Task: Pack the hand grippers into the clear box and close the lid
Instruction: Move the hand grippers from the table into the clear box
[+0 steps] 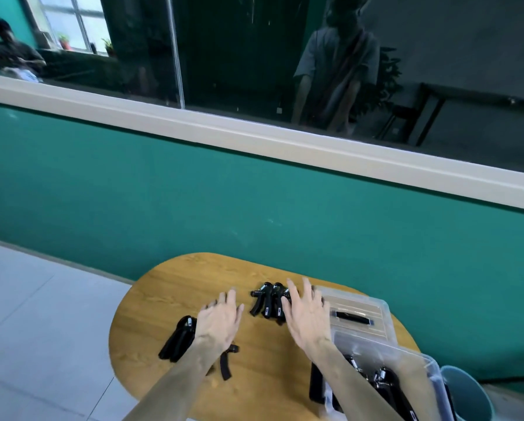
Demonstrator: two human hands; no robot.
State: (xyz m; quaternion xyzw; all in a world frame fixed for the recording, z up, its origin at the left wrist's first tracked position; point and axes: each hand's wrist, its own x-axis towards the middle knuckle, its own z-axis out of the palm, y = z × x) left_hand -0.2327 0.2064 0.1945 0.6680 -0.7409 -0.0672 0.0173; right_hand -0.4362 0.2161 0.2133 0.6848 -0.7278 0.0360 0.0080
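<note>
Teal paint covers the wall [193, 189] behind the table, and above it runs a pale window frame [254, 138] with dark glass that reflects a standing person. The oval wooden table [169, 293] stands on a grey tiled floor [36, 314]. At the right edge of the table is the clear box [418, 363], open, with several black hand grippers already inside it [385, 381]. Its clear lid [354, 311], with a black handle, lies flat on the table just behind the box. A light blue bin [467, 393] stands beside the box, lower than the table.

Both forearms reach forward over the table. The right hand [306, 314] has its fingers spread wide and straight, and it comes down on a cluster of hand grippers [268, 302] near the far edge; it holds nothing. The left hand [221, 317] is also flat with fingers spread, gripping nothing. Under the left wrist lie more hand grippers [178, 338], and one single gripper [225, 363] lies near the forearm.
</note>
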